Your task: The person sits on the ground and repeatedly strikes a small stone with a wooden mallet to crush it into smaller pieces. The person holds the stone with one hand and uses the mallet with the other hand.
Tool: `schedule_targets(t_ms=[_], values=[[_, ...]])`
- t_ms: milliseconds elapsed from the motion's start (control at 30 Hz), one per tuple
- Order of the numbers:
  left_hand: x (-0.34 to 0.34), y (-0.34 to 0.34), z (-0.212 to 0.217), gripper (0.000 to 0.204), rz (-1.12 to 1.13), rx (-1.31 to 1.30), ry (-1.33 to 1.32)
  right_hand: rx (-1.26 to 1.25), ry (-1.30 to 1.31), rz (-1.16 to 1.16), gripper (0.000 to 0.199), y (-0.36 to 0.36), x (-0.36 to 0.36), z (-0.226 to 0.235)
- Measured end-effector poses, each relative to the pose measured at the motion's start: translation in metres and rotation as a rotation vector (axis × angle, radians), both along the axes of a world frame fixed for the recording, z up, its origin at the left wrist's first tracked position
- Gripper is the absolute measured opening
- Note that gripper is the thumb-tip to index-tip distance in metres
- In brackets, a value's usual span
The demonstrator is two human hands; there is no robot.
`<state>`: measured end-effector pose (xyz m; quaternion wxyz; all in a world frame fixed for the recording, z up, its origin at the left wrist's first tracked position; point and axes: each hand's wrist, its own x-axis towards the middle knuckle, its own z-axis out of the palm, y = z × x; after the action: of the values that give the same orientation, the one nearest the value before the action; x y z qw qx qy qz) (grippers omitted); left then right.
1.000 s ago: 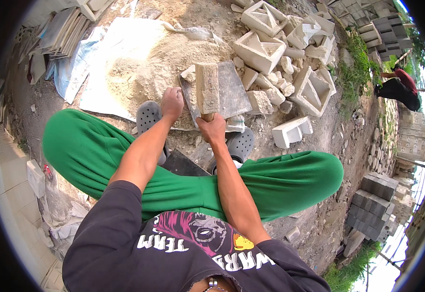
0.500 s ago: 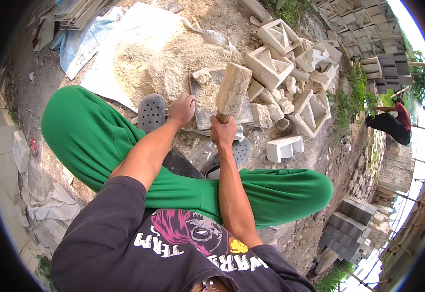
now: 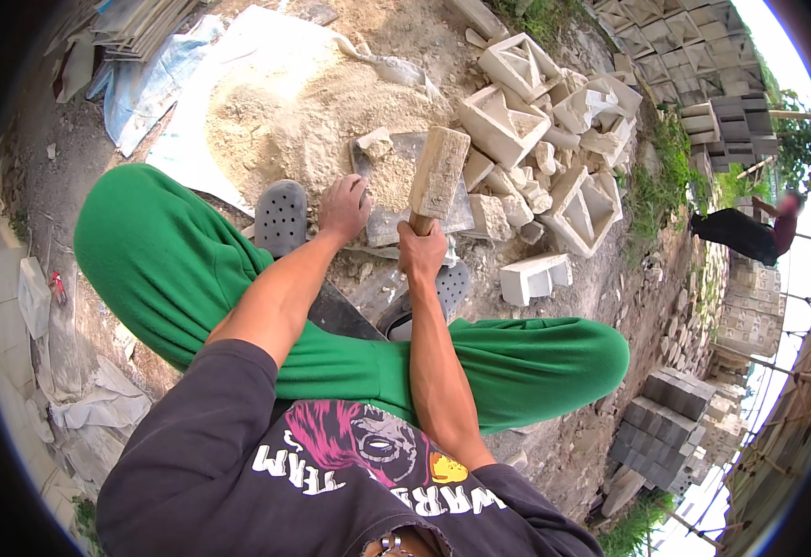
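Note:
A wooden mallet (image 3: 440, 176) with a pale, dusty block head stands tilted over a dark flat slab (image 3: 456, 215). Its short handle is in the grip of my right hand (image 3: 421, 249). At the slab's left edge is my left hand (image 3: 343, 209), fingers bent and close together; what is under them, if anything, is hidden. Crumbled pale material (image 3: 392, 181) lies on the slab, and a pale broken chunk (image 3: 375, 142) rests at its far left corner. My feet, in grey clogs (image 3: 282, 218), flank the near side of the slab.
Beyond the slab, a heap of pale powder (image 3: 266, 116) spreads over a white sheet (image 3: 183, 148). Broken hollow blocks (image 3: 503, 125) pile up at right, with one pale piece (image 3: 535, 278) nearer. Grey blocks (image 3: 665, 418) are stacked farther right. Another person (image 3: 749, 232) is at far right.
My left hand's fingers have shifted slightly at the slab's edge. The mallet stays raised in my right hand, its head slightly lower. The view has shifted a little.

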<state>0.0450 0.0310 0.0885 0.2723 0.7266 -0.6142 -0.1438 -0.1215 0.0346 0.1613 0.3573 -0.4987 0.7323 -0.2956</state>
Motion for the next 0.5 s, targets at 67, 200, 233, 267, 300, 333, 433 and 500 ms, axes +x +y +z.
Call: schedule_targets(t_ms=[67,200,233,267,300,333,433,500], values=[[-0.001,0.002,-0.005,0.044,-0.013,-0.019,-0.049,-0.04,-0.005,-0.009,0.028,-0.003,0.004,-0.001],[-0.002,-0.005,-0.007,0.044,-0.024,-0.009,-0.098,0.144,0.075,0.067,0.033,0.002,-0.004,-0.032],[-0.005,-0.009,-0.005,0.044,-0.025,-0.023,-0.093,0.192,0.139,0.091,0.034,0.004,-0.01,-0.043],[-0.004,-0.01,-0.007,0.043,-0.009,-0.03,-0.092,0.245,0.2,0.134,0.036,0.004,-0.009,-0.042],[-0.002,-0.011,-0.007,0.043,0.007,-0.036,-0.091,0.264,0.141,0.143,0.04,0.005,-0.009,-0.04],[0.0,-0.014,-0.008,0.041,0.02,-0.043,-0.066,0.266,0.116,0.136,0.039,0.005,-0.008,-0.038],[0.008,-0.03,-0.003,0.038,0.063,-0.034,0.03,0.278,0.039,0.081,0.042,0.004,-0.004,-0.022],[0.011,-0.041,0.005,0.037,0.071,0.014,0.116,0.301,-0.025,-0.025,0.049,0.006,-0.006,-0.017]])
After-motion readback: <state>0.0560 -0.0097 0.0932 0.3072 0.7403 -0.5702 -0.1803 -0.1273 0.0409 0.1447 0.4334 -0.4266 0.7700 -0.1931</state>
